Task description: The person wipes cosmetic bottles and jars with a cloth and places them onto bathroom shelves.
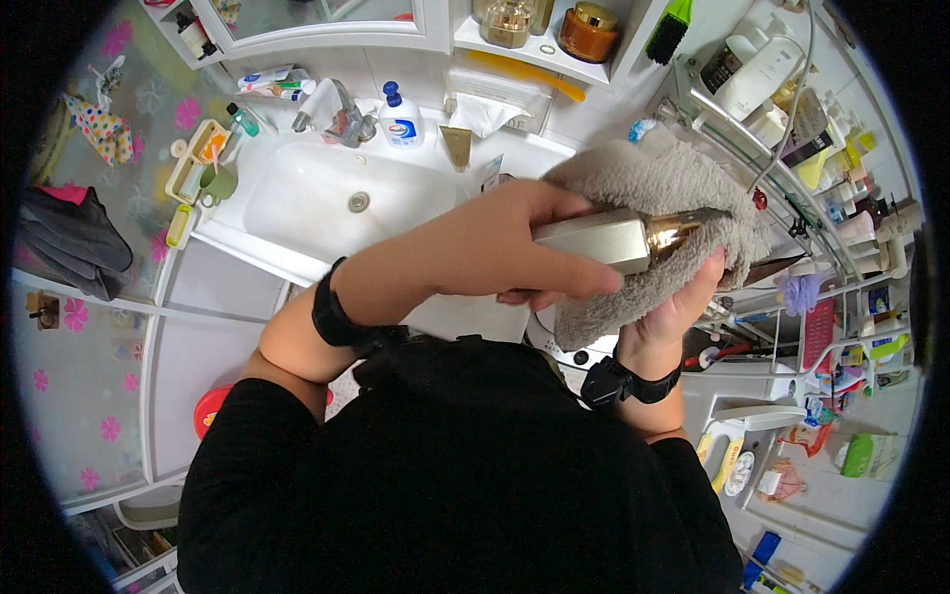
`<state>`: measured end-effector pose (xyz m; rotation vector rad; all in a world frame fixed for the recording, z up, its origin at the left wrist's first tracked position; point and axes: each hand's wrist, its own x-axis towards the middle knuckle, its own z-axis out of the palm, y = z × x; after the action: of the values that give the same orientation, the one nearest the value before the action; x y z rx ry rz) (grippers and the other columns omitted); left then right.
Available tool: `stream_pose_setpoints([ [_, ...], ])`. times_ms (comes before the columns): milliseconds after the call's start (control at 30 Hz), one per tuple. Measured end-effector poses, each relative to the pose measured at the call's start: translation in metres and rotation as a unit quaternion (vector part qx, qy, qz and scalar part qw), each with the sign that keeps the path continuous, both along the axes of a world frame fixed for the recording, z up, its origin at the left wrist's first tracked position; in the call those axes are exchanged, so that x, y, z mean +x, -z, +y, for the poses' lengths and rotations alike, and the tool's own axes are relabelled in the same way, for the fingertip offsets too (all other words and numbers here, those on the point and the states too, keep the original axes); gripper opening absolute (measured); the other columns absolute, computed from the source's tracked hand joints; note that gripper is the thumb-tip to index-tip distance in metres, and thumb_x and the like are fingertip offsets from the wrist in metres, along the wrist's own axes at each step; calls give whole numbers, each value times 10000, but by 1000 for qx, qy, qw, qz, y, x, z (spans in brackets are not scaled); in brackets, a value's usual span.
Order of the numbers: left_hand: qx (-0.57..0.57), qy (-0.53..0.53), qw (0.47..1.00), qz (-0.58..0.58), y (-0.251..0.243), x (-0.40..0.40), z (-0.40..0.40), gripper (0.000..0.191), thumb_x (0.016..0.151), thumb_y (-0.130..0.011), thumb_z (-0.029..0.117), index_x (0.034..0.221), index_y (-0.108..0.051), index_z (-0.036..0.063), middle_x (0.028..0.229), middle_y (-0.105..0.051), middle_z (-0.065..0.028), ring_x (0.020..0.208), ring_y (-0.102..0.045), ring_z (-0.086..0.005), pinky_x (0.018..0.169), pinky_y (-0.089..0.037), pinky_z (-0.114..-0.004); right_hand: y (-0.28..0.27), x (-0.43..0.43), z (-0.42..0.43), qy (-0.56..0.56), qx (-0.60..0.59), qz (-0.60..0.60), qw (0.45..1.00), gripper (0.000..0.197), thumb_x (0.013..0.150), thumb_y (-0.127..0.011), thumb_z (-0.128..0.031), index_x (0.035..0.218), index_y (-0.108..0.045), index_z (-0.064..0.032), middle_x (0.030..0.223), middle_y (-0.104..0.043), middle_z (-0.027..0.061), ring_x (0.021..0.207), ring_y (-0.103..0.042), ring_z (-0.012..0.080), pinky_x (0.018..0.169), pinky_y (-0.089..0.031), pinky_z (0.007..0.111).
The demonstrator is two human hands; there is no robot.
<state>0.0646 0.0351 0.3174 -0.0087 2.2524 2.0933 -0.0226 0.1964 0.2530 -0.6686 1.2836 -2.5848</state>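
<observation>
My left hand (475,241) reaches across to the right and grips the pale metallic, box-shaped end of a cosmetic bottle (594,237). The bottle's shiny gold end rests against a thick grey towel (668,174). Under the towel, my right hand (672,304) holds the cloth, its thumb up beside the gold end. Part of that gold end is hidden in the folds. Both hands are to the right of a white washbasin (297,193), whose metal drain shows.
On the basin's back edge are a faucet (345,119), a white pump bottle (401,122) and a standing tube (456,147). A green cup (217,182) sits at the left. Glass shelves (772,160) crowded with bottles rise at the right. Jars stand on the upper shelf (542,56).
</observation>
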Motion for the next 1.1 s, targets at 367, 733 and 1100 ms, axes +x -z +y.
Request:
stream_pose_setpoints([
  [367,-273,-79,930,234,7,1,5,374,676,-744,263,897,-611,-7,727,-626,-118,625,-608,-182,580,-477,-287,-6,-4,-12,37,18,17,999,453,918,-347,-376,1093,-499,14,1026,-576,112,945,-552,204,846,-423,350],
  [733,-221,-50,949,217,8,10,6,317,668,-731,230,856,-615,3,736,-640,-126,664,-632,-207,581,-480,-308,-11,2,-1,-111,-45,62,991,418,813,-473,-256,1146,-493,-4,1148,-535,120,1075,-510,252,964,-367,388],
  [1100,-308,-149,927,155,36,-20,0,231,649,-643,173,722,-546,-24,604,-576,-152,599,-604,-273,573,-473,-344,-14,-8,-49,98,148,163,971,281,903,-469,-215,1006,-569,27,976,-592,72,881,-544,148,818,-419,285],
])
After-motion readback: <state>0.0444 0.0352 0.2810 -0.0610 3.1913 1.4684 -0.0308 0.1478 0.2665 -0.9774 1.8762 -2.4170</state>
